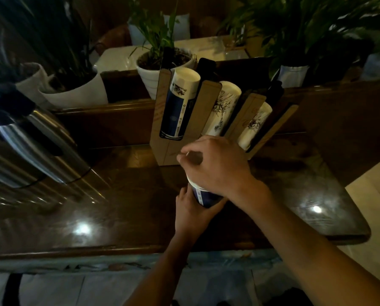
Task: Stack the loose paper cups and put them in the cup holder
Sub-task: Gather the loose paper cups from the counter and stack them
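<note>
A cardboard cup holder stands on the dark wooden counter, with three slots that hold stacks of paper cups: a blue-and-white stack on the left and two white stacks to its right. In front of the holder my left hand grips the lower part of a blue-and-white stack of paper cups. My right hand curls over the top rim of that stack and hides most of it.
A steel kettle or urn stands at the left of the glossy counter. Behind the counter's raised back ledge are several potted plants in white pots. The counter's right end drops off to a tiled floor.
</note>
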{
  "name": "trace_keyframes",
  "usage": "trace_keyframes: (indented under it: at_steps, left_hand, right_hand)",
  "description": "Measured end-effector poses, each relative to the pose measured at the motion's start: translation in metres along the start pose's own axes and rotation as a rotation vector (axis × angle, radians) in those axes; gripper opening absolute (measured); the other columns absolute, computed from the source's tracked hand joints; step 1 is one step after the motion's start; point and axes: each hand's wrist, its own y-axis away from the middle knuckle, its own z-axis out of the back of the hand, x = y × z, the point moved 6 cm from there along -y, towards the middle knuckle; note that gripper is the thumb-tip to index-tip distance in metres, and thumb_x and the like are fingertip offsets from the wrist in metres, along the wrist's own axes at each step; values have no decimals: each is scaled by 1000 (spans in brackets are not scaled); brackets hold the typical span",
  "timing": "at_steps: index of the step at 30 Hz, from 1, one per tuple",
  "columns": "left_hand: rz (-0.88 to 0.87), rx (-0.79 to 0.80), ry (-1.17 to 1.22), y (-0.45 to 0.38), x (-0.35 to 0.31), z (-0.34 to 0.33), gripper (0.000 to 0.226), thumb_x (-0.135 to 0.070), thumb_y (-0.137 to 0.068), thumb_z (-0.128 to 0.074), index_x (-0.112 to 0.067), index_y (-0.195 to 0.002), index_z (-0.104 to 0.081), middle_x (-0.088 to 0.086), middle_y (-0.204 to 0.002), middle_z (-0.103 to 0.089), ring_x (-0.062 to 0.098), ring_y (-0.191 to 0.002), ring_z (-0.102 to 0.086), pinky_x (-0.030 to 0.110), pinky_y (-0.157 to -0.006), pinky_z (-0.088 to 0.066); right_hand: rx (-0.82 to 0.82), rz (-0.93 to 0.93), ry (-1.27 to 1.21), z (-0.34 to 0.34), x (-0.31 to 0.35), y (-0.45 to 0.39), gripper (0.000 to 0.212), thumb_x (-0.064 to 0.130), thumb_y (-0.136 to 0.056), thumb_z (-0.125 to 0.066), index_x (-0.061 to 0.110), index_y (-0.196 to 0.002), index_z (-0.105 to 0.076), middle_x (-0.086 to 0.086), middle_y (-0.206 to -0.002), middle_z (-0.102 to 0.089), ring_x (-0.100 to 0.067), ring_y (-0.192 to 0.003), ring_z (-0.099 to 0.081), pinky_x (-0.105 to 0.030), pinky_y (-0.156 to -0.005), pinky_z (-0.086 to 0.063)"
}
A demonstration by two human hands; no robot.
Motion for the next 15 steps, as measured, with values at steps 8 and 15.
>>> trace_keyframes:
  at_steps: [8, 15]
  left_hand:
    - [103, 116, -13, -3, -7, 1, 80, -51, -68, -86, -18, -134, -54, -3, -130, -61, 16, -122, -54, 41, -107, -44]
    - [70, 337, 533, -28, -68, 70, 48, -16, -82, -53, -21, -130, -54, -4, -106, -73, 14, -98, -72, 23, -72, -59]
  right_hand:
    - [-46, -27, -108, 1, -9, 3, 38, 61, -84, -60, 35, -109, -74, 5, -105, -67, -11, -94, -63, -27, -71, -49]
    - [-70, -14, -75, 2, -14, -1, 43, 61, -86, -56, 33, -115, -72, 4, -110, -70, -15, -99, -64, -27, -74, -47]
